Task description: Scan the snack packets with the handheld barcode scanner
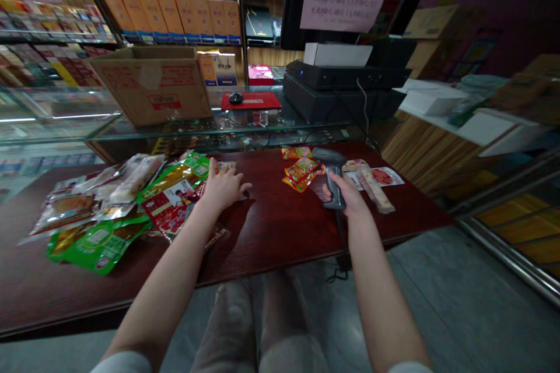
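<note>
My right hand (345, 195) is closed around the handle of a grey barcode scanner (330, 166), whose head points toward small orange-red snack packets (301, 173) on the dark red table (280, 227). My left hand (224, 185) lies with fingers spread on a small packet (227, 166) at the edge of a pile of snack bags (170, 192). A pink-and-white packet (376, 186) lies just right of the scanner.
Green and clear food bags (98, 239) cover the table's left side. Behind are a glass counter (184, 128) with a cardboard box (153, 84), a red mouse pad with mouse (249, 100), a black printer (345, 81) and stocked shelves. The scanner cable hangs off the front edge.
</note>
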A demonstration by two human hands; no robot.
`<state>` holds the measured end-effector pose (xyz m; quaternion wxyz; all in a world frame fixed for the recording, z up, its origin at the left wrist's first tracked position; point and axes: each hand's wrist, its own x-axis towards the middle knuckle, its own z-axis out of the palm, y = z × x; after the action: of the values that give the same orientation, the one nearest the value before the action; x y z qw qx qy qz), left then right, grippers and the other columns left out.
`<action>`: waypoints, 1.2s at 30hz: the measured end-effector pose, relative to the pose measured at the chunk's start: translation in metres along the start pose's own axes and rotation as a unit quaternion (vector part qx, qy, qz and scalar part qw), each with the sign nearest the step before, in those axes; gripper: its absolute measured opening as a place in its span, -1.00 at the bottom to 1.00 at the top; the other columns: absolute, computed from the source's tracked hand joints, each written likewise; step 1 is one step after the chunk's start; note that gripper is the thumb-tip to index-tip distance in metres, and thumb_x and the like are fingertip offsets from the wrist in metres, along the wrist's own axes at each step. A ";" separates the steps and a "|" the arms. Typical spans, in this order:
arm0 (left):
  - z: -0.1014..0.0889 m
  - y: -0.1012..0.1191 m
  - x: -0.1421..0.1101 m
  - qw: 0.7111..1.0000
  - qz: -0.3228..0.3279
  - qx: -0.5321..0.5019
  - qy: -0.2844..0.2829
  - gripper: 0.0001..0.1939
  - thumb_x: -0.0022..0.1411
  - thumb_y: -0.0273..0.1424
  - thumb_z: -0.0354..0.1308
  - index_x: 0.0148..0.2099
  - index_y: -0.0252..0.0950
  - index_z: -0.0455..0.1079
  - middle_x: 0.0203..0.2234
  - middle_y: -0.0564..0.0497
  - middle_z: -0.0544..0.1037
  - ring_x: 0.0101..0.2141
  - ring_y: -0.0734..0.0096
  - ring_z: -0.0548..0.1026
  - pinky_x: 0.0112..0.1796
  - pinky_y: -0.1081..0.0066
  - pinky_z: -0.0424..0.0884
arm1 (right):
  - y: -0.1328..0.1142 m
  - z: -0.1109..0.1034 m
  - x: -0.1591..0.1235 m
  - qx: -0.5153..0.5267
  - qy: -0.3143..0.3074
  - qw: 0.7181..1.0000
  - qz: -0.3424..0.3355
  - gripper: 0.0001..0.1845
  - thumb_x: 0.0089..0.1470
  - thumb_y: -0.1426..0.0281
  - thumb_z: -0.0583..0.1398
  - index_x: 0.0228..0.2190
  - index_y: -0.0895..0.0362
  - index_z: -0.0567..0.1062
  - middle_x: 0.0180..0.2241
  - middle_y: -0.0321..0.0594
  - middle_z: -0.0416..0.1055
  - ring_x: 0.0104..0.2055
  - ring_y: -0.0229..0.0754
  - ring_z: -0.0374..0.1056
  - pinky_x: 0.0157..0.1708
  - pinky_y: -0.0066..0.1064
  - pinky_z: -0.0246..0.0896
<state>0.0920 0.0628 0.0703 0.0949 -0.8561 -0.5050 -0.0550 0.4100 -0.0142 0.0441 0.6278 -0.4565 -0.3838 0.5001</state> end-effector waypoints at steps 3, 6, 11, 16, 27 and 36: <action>-0.007 0.015 0.010 0.999 0.017 0.019 0.028 -0.70 0.31 -0.16 0.06 -0.10 -0.16 0.55 -0.11 -0.18 0.60 0.08 -0.11 0.43 0.26 -0.23 -0.20 | 0.001 -0.004 0.000 0.004 0.017 1.000 -0.012 -0.51 -0.09 0.08 0.35 -0.21 0.11 0.43 -0.70 -0.46 0.30 -0.72 -0.35 0.15 -0.74 -0.52 0.03; -0.015 0.035 0.036 0.999 0.034 -0.027 0.033 -0.67 0.32 -0.25 0.02 -0.02 -0.24 0.51 -0.14 -0.21 0.59 -0.01 -0.03 0.50 0.22 -0.09 0.05 | 0.002 -0.008 0.001 0.006 0.039 0.999 -0.017 -0.54 -0.07 0.09 0.34 -0.22 0.15 0.47 -0.72 -0.44 0.28 -0.72 -0.34 0.17 -0.73 -0.53 0.05; 0.001 0.067 0.097 0.983 0.026 -0.166 -0.070 -0.61 0.33 -0.17 -0.01 0.01 -0.28 0.48 -0.05 -0.20 0.58 -0.05 0.08 0.54 -0.06 0.26 0.39 | 0.002 -0.010 0.002 0.018 0.066 0.997 -0.030 -0.56 -0.09 0.13 0.34 -0.24 0.17 0.49 -0.65 -0.37 0.37 -0.72 -0.36 0.17 -0.75 -0.53 0.07; 0.038 0.085 0.125 0.963 -0.011 -0.243 -0.120 -0.44 0.21 0.02 0.12 0.06 -0.29 0.47 -0.03 -0.20 0.57 -0.02 0.08 0.54 -0.04 0.29 0.40 | 0.003 -0.010 0.000 0.019 0.067 0.997 -0.026 -0.58 -0.08 0.15 0.33 -0.23 0.15 0.46 -0.66 -0.40 0.36 -0.72 -0.35 0.18 -0.75 -0.52 0.09; 0.043 0.076 0.119 0.898 -0.101 -0.418 -0.097 -0.58 -0.03 -0.41 0.40 -0.13 -0.34 0.33 -0.32 -0.04 0.55 -0.24 0.21 0.55 -0.16 0.25 0.50 | 0.008 -0.009 0.001 -0.003 0.054 0.999 0.000 -0.53 -0.10 0.11 0.34 -0.22 0.14 0.44 -0.71 -0.44 0.31 -0.72 -0.33 0.20 -0.73 -0.53 0.12; 0.033 0.025 0.055 0.807 -0.041 -0.582 0.090 -0.31 0.06 -0.44 0.26 0.24 -0.32 0.20 0.12 -0.17 0.45 0.10 0.16 0.45 0.13 0.15 0.38 | 0.002 -0.003 -0.014 0.010 -0.164 0.985 0.056 -0.59 0.02 0.08 0.29 -0.29 0.07 0.27 -0.76 -0.50 0.20 -0.74 -0.34 0.10 -0.74 -0.55 -0.05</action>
<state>0.1405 0.1054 0.0462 -0.3790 -0.7206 -0.4018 -0.4191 0.4092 -0.0280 0.0411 0.5322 -0.3826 -0.4501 0.6064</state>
